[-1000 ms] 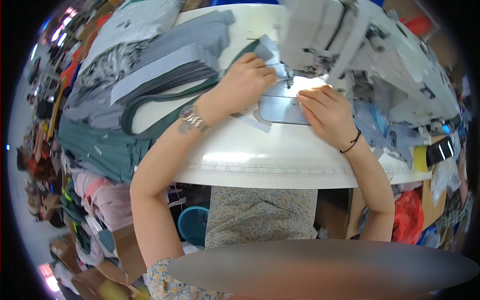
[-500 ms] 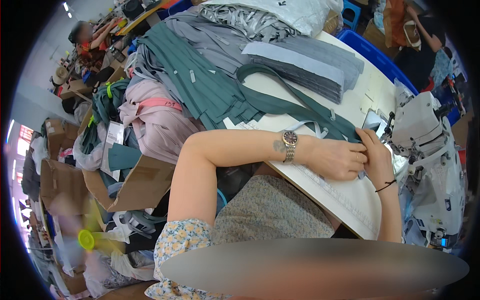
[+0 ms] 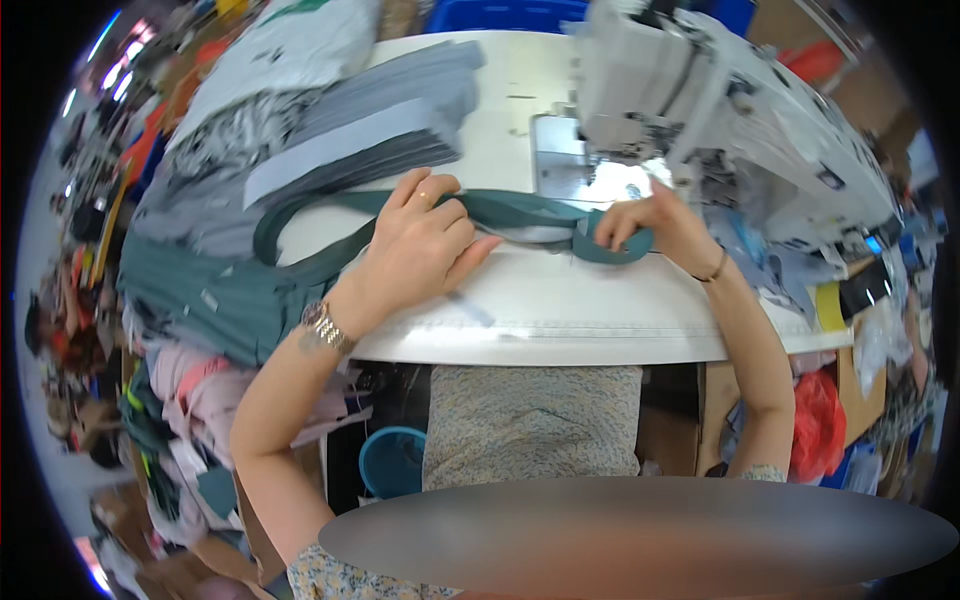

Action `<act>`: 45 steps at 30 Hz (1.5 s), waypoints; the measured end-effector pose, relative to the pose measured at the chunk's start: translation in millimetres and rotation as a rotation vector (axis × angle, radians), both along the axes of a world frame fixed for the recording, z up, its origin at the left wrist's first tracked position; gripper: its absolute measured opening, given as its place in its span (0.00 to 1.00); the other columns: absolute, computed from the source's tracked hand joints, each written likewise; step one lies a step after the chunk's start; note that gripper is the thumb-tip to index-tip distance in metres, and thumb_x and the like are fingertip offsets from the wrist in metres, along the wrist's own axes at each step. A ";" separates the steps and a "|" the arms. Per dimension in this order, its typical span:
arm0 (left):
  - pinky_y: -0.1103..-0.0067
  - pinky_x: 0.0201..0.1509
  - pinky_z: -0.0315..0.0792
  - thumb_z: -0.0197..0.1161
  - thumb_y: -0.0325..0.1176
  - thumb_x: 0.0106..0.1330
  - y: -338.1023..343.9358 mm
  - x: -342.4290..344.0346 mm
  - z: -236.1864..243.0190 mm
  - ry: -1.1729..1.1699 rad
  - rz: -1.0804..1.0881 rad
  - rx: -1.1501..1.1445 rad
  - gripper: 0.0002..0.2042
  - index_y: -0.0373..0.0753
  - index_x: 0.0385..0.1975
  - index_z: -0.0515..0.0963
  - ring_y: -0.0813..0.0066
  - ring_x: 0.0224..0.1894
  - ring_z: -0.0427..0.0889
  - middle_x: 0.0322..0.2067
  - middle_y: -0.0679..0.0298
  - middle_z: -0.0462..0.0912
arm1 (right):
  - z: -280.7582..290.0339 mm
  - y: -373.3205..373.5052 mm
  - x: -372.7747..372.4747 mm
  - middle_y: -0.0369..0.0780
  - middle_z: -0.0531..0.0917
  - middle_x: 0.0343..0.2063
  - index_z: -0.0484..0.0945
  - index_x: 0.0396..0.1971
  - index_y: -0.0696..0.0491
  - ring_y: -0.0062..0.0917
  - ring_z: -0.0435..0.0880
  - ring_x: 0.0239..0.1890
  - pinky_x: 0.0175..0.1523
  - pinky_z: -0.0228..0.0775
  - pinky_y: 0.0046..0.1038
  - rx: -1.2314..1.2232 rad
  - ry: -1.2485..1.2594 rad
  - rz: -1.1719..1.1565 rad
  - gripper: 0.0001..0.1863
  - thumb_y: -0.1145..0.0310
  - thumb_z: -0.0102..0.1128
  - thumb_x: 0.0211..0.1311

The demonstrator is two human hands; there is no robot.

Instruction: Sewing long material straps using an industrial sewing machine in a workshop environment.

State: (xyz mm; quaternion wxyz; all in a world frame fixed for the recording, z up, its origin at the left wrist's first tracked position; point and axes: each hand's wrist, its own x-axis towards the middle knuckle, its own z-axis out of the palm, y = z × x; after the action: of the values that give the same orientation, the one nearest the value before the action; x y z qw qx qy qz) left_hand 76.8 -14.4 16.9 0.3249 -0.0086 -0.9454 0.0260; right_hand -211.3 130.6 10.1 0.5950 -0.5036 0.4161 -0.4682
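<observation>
A long green fabric strip [image 3: 520,208] runs across the white table, looping at its left and folded over at its right end. My right hand [image 3: 662,228] is closed on that folded end, in front of the sewing machine's [image 3: 650,85] shiny metal plate [image 3: 562,160]. Over the strip's middle lies my left hand [image 3: 420,242], fingers spread and thumb apart; whether its fingertips press the cloth I cannot tell. To the left, a pile of green strips [image 3: 215,300] hangs toward the table edge. Behind the loop sits a stack of grey fabric pieces [image 3: 350,150].
Bare white table [image 3: 560,310] lies before my hands. A white sack [image 3: 285,60] stands at the far left, a blue bin [image 3: 510,15] behind the table. Below are a teal bucket [image 3: 390,465], a pink cloth bundle [image 3: 200,385] and a red plastic bag [image 3: 820,425].
My view has swung right toward the sewing machine. My hands, close together before, are now apart: the left moved back along the strip, the right holds its folded end.
</observation>
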 end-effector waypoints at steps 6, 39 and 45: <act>0.67 0.48 0.75 0.70 0.31 0.56 32.3 -71.4 -2.3 -0.019 -0.013 0.364 0.08 0.35 0.29 0.80 0.56 0.43 0.80 0.37 0.58 0.82 | 18.9 1.4 12.3 0.35 0.81 0.23 0.81 0.22 0.57 0.15 0.77 0.30 0.40 0.69 0.20 -0.077 0.606 0.080 0.08 0.73 0.69 0.59; 0.75 0.47 0.82 0.62 0.27 0.58 6.2 -85.0 -18.3 -0.185 -0.122 0.062 0.11 0.36 0.41 0.82 0.65 0.50 0.84 0.46 0.60 0.84 | -8.6 16.9 2.6 0.27 0.83 0.51 0.84 0.42 0.45 0.21 0.85 0.47 0.44 0.79 0.31 -0.585 1.587 -0.210 0.11 0.69 0.68 0.57; 0.74 0.47 0.82 0.62 0.28 0.59 3.8 -87.2 -20.3 -0.160 -0.095 0.101 0.11 0.37 0.41 0.82 0.65 0.50 0.85 0.46 0.60 0.85 | -16.2 8.6 -6.4 0.36 0.85 0.47 0.83 0.41 0.50 0.30 0.85 0.48 0.50 0.79 0.33 -0.613 1.385 -0.258 0.10 0.73 0.66 0.58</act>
State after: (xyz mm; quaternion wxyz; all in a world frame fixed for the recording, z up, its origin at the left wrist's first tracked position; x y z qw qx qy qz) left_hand -10.4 -10.5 -3.4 0.2490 -0.0390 -0.9670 -0.0377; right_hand -217.7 139.2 -6.1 -0.0271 -0.7719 0.6008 -0.2062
